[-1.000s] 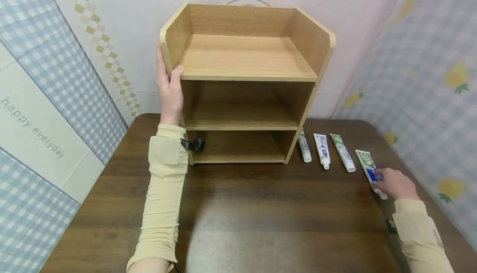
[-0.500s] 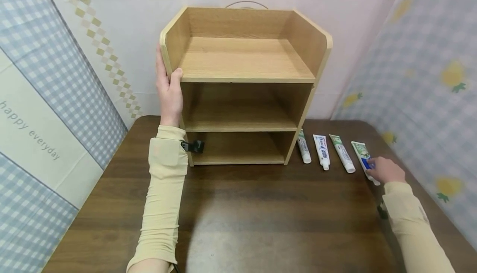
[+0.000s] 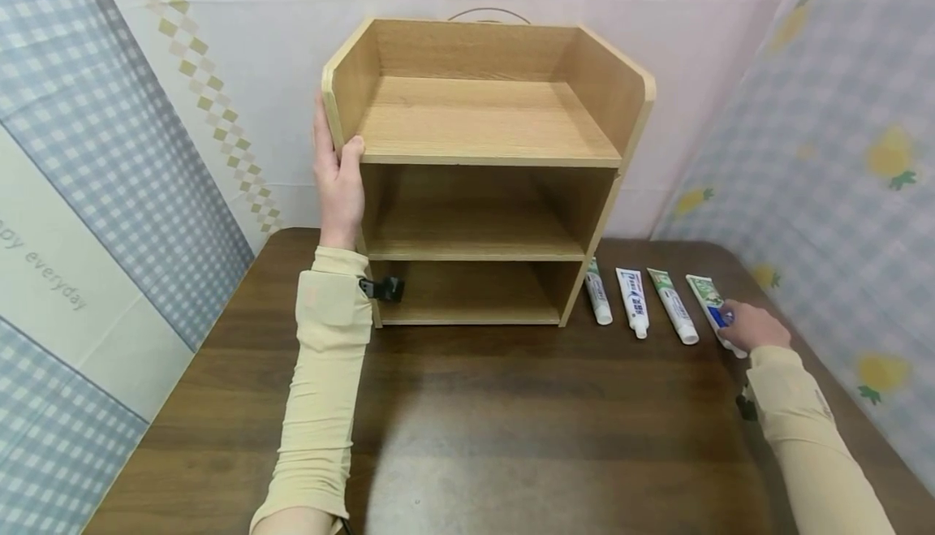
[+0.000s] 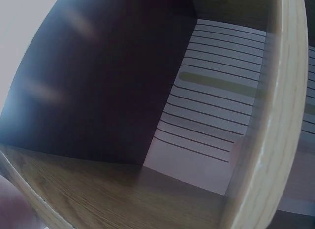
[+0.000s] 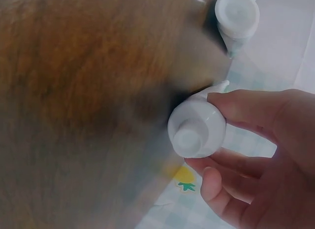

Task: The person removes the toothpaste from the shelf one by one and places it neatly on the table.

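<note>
A wooden shelf unit (image 3: 497, 125) with open tiers stands on the table. My left hand (image 3: 339, 186) grips its left side panel, thumb on the front edge and fingers along the outside. Up close, the left wrist view shows one shelf compartment's board (image 4: 98, 189). At the right, my right hand (image 3: 756, 326) pinches a green, white and blue toothpaste tube (image 3: 704, 291) between thumb and fingers. The right wrist view has its white cap end (image 5: 194, 133) facing the camera. Whether that tube still touches the table is unclear.
Three other toothpaste tubes lie in a row right of the shelf: a partly hidden one (image 3: 599, 299), a white one (image 3: 632, 301) and a green-and-white one (image 3: 674, 306). Patterned cloth (image 3: 818, 161) borders the brown table (image 3: 511, 413).
My right hand has moved away from me and slightly left, bringing the toothpaste tube nearer to the row of others. The left hand has kept its grip on the shelf.
</note>
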### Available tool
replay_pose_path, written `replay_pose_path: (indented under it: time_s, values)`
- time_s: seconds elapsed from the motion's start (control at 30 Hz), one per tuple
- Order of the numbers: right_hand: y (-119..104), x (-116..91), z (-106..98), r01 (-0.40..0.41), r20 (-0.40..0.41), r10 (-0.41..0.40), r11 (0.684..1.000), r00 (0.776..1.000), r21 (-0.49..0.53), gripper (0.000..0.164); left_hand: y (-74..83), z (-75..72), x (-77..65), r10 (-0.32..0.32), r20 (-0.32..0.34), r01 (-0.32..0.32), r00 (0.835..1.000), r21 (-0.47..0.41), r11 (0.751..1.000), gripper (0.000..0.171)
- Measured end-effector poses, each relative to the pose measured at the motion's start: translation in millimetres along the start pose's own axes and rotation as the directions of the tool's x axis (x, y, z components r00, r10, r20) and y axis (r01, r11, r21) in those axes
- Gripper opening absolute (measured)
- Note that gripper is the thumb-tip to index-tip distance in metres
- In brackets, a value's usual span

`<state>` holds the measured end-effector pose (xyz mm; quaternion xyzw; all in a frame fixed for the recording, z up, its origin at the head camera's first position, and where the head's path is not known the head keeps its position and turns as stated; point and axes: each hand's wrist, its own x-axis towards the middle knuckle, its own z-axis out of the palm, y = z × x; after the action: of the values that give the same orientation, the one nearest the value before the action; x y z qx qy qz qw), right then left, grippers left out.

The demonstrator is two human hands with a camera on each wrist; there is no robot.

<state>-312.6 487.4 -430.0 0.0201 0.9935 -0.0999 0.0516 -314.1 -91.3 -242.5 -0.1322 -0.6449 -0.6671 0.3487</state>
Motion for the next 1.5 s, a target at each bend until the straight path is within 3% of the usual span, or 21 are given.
replay_pose_path:
  time_s: [0.6, 1.07, 1.33, 1.5]
  values:
    - [1, 2, 10, 0.016, -0.052, -0.017, 1.000, 0.999, -0.018, 0.050, 2.3, 0.2, 1.3, 0.011, -0.014, -0.011, 1.000, -0.010, 1.000, 0.069]
    - [-6, -1, 16, -0.017, -0.030, 0.017, 1.000, 0.999, 0.005, 0.054, 0.3, -6.0, 0.7, 0.013, -0.022, -0.013, 1.000, 0.007, 1.000, 0.068]
    - [-1, 6, 8, 0.029, 0.003, -0.029, 1.000, 1.000, 0.009, 0.053, 2.6, -7.1, 2.3, 0.019, -0.015, -0.019, 1.000, 0.007, 1.000, 0.067]
    - [-4, 2, 0, 0.054, -0.001, -0.054, 0.998, 0.999, 0.011, 0.053, -2.9, -13.5, 0.5, -0.016, 0.013, 0.015, 1.000, 0.111, 0.994, 0.065]
